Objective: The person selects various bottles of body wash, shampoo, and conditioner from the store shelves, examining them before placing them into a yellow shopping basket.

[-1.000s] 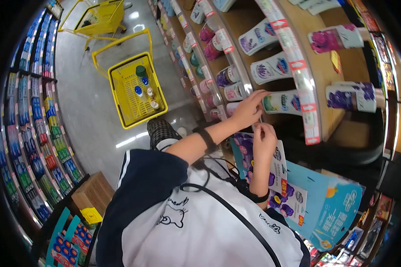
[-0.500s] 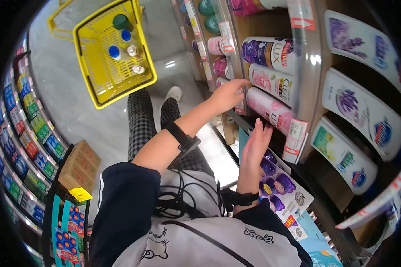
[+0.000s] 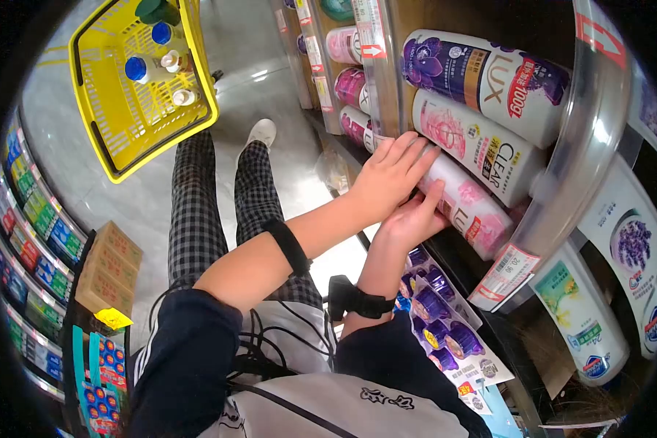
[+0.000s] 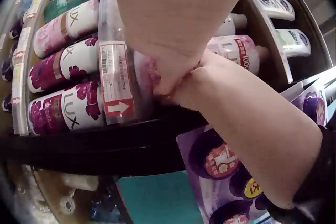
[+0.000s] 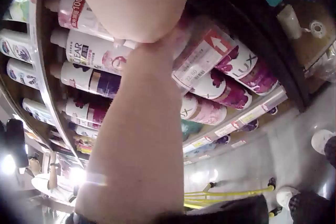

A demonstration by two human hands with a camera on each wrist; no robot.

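Fingers (image 3: 409, 153) of the left hand (image 3: 387, 179) are lying flat on the bottle (image 3: 474, 212), right hand (image 3: 405, 223) gripping it just beneath them, so I'm guessing it's getting grabbed, next needing a straight pull out.

Pink bottle (image 3: 463, 204) — glossy plastic; basket (image 3: 109, 139) — plastic.

Shop aisle. Floor (image 3: 124, 212) is grey and glossy, with patches of ceiling-light glare (image 3: 259, 73). Left: long shelving (image 3: 29, 241) packed with small coloured packs. Cardboard boxes (image 3: 109, 266) stacked at its foot. Right: brown shelf unit (image 3: 416, 18) with a clear price-tag rail (image 3: 595, 109) along the edge. Yellow basket (image 3: 124, 131) stands mid-aisle.
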